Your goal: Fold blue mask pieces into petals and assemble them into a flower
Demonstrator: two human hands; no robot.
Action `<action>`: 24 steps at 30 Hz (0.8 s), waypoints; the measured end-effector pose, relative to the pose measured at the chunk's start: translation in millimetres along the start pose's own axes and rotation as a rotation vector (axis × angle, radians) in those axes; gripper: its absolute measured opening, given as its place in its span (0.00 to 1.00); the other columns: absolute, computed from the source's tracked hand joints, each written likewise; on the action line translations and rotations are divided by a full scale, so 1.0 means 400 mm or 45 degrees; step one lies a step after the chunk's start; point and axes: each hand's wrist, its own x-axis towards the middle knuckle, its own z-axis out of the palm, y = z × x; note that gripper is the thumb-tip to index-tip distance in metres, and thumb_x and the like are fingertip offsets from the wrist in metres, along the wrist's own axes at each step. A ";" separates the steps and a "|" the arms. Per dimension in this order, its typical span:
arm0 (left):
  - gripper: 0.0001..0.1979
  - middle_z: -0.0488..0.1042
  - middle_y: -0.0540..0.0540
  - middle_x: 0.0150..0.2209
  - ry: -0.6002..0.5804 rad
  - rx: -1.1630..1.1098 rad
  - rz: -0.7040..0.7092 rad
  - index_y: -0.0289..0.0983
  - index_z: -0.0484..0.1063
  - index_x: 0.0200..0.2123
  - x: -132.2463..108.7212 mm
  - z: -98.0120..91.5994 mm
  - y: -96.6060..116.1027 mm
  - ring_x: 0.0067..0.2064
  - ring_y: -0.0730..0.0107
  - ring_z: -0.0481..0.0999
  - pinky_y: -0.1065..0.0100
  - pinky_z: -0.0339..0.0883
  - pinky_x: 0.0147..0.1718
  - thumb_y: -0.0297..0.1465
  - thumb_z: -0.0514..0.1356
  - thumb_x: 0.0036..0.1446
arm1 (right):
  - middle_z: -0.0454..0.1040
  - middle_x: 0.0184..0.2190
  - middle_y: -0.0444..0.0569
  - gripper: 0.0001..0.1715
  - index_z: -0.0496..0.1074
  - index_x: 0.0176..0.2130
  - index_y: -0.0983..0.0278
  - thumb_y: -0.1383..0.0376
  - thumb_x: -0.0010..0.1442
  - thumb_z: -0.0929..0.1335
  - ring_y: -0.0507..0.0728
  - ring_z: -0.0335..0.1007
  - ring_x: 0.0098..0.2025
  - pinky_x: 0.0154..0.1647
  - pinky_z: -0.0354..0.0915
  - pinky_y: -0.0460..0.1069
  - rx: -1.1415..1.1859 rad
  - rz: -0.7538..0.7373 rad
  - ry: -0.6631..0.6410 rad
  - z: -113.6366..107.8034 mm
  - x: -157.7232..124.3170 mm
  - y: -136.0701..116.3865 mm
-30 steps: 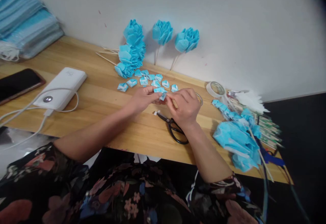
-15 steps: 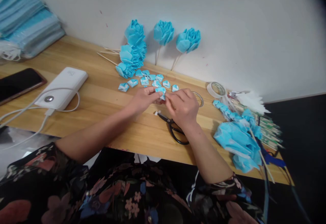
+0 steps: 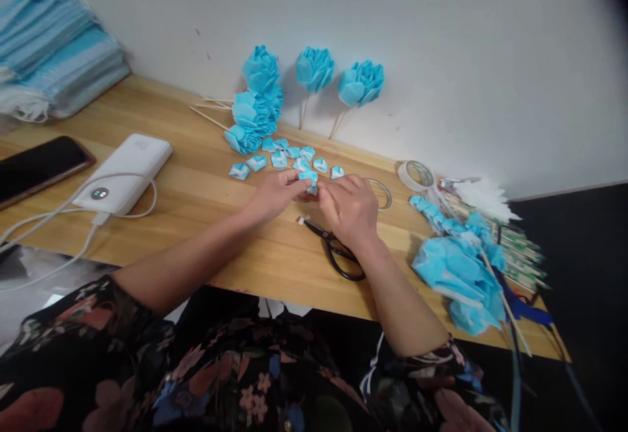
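Observation:
My left hand [image 3: 275, 195] and my right hand [image 3: 349, 208] meet above the wooden table [image 3: 206, 222] and pinch one small folded blue paper piece [image 3: 311, 183] between their fingertips. Just beyond them lie several similar folded blue pieces [image 3: 284, 157] in a loose cluster. Black scissors [image 3: 336, 249] lie on the table under my right wrist. Blue paper flowers on sticks [image 3: 314, 72] lean on the white wall behind.
A white power bank [image 3: 125, 171] with a cable and a dark phone [image 3: 36, 165] lie at the left. Stacked blue masks [image 3: 53, 52] fill the far left corner. Tape rolls [image 3: 416, 173] and a heap of blue paper and sticks [image 3: 466, 262] lie at the right.
Both hands stay together on the small blue piece, shifting slightly as the fingers work it. The view has tilted a little; nothing else on the table moved.

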 end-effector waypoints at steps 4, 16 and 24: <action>0.06 0.82 0.45 0.32 -0.124 -0.028 -0.028 0.34 0.73 0.35 0.000 0.001 0.010 0.35 0.68 0.83 0.63 0.75 0.44 0.32 0.63 0.61 | 0.82 0.38 0.48 0.13 0.75 0.46 0.58 0.58 0.68 0.64 0.58 0.77 0.44 0.51 0.70 0.57 0.685 0.476 0.048 0.000 0.005 0.053; 0.09 0.78 0.51 0.28 -0.177 0.132 0.155 0.37 0.68 0.37 -0.003 0.010 -0.003 0.31 0.71 0.81 0.66 0.75 0.37 0.34 0.63 0.59 | 0.72 0.31 0.40 0.34 0.67 0.62 0.57 0.59 0.57 0.73 0.52 0.68 0.31 0.36 0.68 0.49 1.254 0.604 -0.352 0.025 0.006 0.037; 0.12 0.78 0.49 0.28 -0.206 0.190 0.126 0.37 0.70 0.33 -0.005 0.006 0.006 0.30 0.70 0.79 0.66 0.75 0.35 0.38 0.66 0.55 | 0.76 0.38 0.46 0.34 0.63 0.64 0.58 0.54 0.63 0.69 0.54 0.72 0.37 0.40 0.69 0.50 1.124 0.550 -0.244 0.028 0.004 0.035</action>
